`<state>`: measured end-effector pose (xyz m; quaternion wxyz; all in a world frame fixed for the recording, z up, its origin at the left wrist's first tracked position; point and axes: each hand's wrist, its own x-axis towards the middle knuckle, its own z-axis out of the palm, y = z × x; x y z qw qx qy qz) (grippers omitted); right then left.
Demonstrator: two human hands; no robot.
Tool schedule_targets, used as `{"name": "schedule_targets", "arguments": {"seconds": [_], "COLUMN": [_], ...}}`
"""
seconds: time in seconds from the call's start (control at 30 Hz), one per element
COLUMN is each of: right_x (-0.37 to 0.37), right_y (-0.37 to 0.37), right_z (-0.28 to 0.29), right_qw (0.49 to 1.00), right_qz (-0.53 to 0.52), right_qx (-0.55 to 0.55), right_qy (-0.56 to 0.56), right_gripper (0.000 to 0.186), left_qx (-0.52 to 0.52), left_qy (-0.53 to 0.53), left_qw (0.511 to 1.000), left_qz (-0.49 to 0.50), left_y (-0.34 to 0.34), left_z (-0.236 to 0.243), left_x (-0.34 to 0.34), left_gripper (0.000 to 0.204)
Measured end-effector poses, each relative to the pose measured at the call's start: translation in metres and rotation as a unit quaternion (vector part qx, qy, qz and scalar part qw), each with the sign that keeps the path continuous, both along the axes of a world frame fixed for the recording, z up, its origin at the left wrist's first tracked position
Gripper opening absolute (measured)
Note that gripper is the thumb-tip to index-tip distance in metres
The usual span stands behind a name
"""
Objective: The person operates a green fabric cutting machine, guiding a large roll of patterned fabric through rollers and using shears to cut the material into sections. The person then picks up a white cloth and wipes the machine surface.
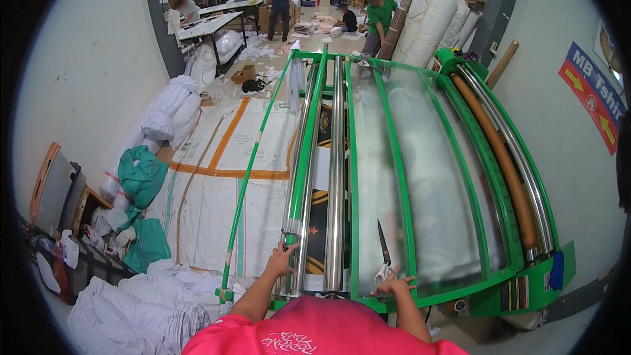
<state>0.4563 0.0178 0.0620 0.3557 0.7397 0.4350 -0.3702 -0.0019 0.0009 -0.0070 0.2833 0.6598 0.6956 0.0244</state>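
Note:
My left hand (281,261) is at the near end of a green roller bar (299,200), its fingers spread beside the bar's tip. Dark fabric (318,220) with gold and white printing shows between the metal rollers. At the machine's near edge, my right hand (396,284) has its fingers apart, right by the handles of a pair of scissors (384,242). The scissors lie on the clear panel (378,197), black blades pointing away from me. Whether the right hand touches the handles I cannot tell.
A thin green bar (251,164) runs along the machine's left side. Left of it, white sacking (210,210) covers the floor, with a white cloth pile (138,309) nearer me. A brown roll (496,158) lies at the machine's right. Several people are farther back, one in green (380,13) by the far end.

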Motion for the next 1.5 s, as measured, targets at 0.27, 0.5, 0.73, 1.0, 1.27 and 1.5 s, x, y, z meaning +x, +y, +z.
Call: {"name": "schedule_targets", "arguments": {"seconds": [0.27, 0.5, 0.73, 1.0, 1.27, 1.5], "right_x": [-0.004, -0.001, -0.001, -0.002, 0.003, 0.005], "right_y": [-0.002, 0.001, -0.002, -0.001, -0.001, -0.004], "right_z": [0.009, 0.001, 0.005, 0.0, -0.01, -0.001], "right_qw": [1.0, 1.0, 1.0, 1.0, 1.0, 1.0], "right_qz": [-0.002, -0.015, -0.009, -0.022, -0.019, 0.005], "right_qx": [-0.003, -0.007, 0.009, 0.003, 0.002, 0.009], "right_qy": [-0.011, -0.015, -0.009, -0.018, -0.016, -0.005], "right_gripper": [0.174, 0.175, 0.174, 0.173, 0.174, 0.175], "left_qx": [0.005, -0.005, 0.011, 0.009, 0.019, 0.001], "left_qy": [-0.017, -0.007, -0.017, -0.017, -0.014, -0.015], "left_qw": [1.0, 1.0, 1.0, 1.0, 1.0, 1.0], "left_qz": [0.0, 0.001, 0.003, 0.002, -0.001, 0.0], "left_y": [-0.001, 0.0, -0.001, 0.0, -0.001, 0.0], "left_z": [-0.001, 0.003, 0.004, 0.005, 0.004, 0.006], "left_x": [-0.001, 0.0, 0.001, 0.0, 0.002, 0.003], "left_gripper": [0.135, 0.135, 0.134, 0.135, 0.134, 0.135]}}
